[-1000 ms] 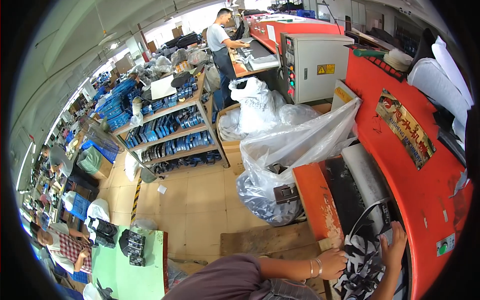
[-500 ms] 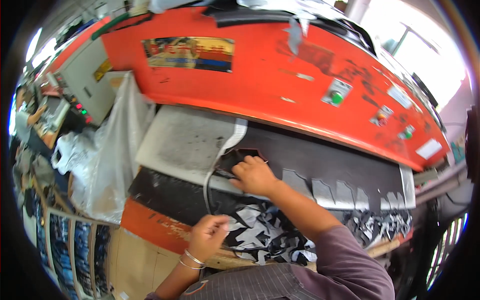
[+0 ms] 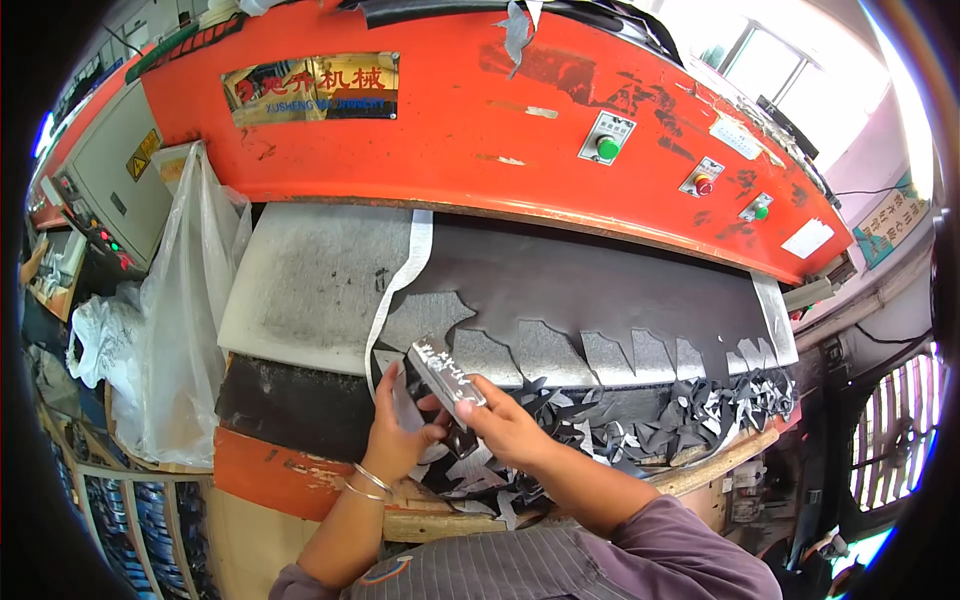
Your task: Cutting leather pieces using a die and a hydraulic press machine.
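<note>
My right hand [image 3: 500,425] grips a metal cutting die [image 3: 448,376], a narrow band-walled frame with white marks on its side. The die is tilted up off the work, above the near edge of the dark sheet. My left hand [image 3: 400,435], with bangles at the wrist, is curled at the die's left side. Between its fingers and thumb shows a small grey flat piece [image 3: 405,405], partly hidden. Beyond the hands, the dark sheet material [image 3: 600,265] lies on a pale cutting board [image 3: 300,285], its near edge notched by cut-outs. A pale strip [image 3: 412,260] edges its left side.
A red press beam [image 3: 450,150] with green and red buttons spans the far side. Dark and grey scraps [image 3: 690,415] are heaped along the near edge above a wooden rail [image 3: 720,445]. Clear plastic sheeting [image 3: 185,330] hangs at the left beside a control cabinet [image 3: 110,170].
My right hand has lifted the die off the sheet and brought it nearer, baring a cut-out there. My left hand has moved up to meet it. The view has shifted right.
</note>
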`<state>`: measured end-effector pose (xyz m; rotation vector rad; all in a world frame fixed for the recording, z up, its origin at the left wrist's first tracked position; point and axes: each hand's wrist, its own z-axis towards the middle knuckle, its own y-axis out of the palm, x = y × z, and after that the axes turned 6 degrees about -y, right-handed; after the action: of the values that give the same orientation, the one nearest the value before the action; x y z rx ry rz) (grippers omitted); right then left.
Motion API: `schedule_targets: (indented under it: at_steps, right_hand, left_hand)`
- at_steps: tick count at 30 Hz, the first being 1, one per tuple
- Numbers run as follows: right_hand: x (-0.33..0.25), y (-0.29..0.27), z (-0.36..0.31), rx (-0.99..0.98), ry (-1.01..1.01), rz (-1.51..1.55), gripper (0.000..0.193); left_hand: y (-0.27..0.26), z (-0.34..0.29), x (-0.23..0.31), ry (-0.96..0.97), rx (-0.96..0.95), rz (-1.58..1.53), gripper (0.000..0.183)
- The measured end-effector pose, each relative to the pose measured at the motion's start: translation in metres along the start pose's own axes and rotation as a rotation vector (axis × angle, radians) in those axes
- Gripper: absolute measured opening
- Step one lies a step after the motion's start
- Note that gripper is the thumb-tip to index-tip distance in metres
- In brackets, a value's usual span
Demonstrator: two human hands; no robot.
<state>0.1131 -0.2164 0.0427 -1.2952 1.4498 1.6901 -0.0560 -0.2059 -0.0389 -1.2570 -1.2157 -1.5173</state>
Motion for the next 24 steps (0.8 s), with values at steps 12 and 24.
schedule_targets:
  at_steps: [12,24]
  right_hand:
    - [-0.025,-0.055,0.105,0.430,-0.328,-1.650,0.046]
    - [-0.044,-0.105,0.116,0.300,-0.702,-1.718,0.046]
  left_hand:
    - [-0.025,-0.009,0.008,-0.187,-0.106,0.550,0.047]
    - [-0.036,-0.033,0.020,-0.161,-0.067,0.695,0.048]
